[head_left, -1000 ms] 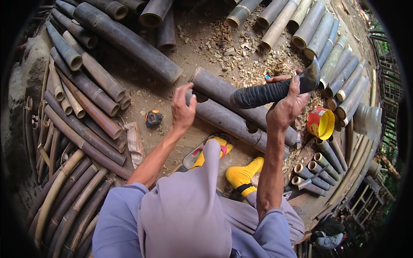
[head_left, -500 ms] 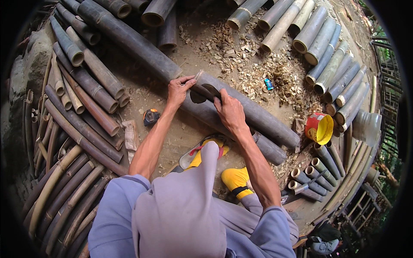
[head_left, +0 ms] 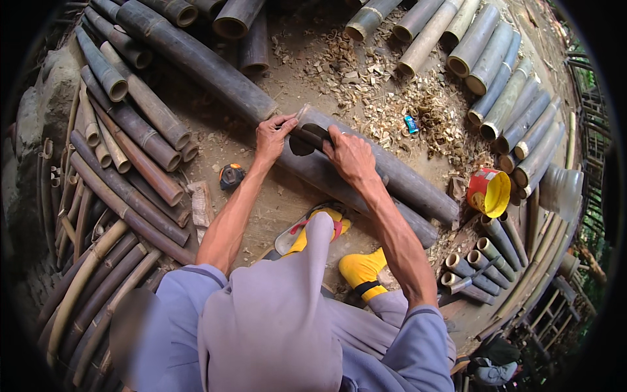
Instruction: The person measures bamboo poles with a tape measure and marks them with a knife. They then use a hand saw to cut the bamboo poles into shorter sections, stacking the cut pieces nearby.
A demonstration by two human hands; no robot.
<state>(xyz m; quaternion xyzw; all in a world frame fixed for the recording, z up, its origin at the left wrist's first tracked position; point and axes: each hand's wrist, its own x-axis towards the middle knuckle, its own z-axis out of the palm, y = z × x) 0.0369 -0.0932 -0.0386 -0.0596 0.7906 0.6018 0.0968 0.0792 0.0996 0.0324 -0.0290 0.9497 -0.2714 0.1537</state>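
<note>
Two thick, dark bamboo tubes lie side by side on the ground before me, the farther tube [head_left: 405, 173] and the nearer tube [head_left: 326, 179]. Over them, my hands hold a slim dark piece [head_left: 308, 136], apparently bamboo. My left hand [head_left: 271, 137] is closed at its upper-left end, thumb and forefinger pinching near the tubes' ends. My right hand [head_left: 353, 158] wraps round it farther along, and a dark end pokes out past the knuckles. Beside the piece, a dark rounded shape [head_left: 300, 146] shows on the nearer tube; whether it is a cut opening I cannot tell.
Bamboo shavings [head_left: 366, 85] cover the ground ahead, with a small blue packet [head_left: 410, 124] among them. A red and yellow tin [head_left: 488, 193] stands at right. An orange-black tape measure [head_left: 231, 176] lies at left. Stacked bamboo poles [head_left: 150, 130] curve around me.
My right hand has shifted slightly left and up along the slim piece, and the piece's lower-right end now shows past it. My left hand stays in place.
</note>
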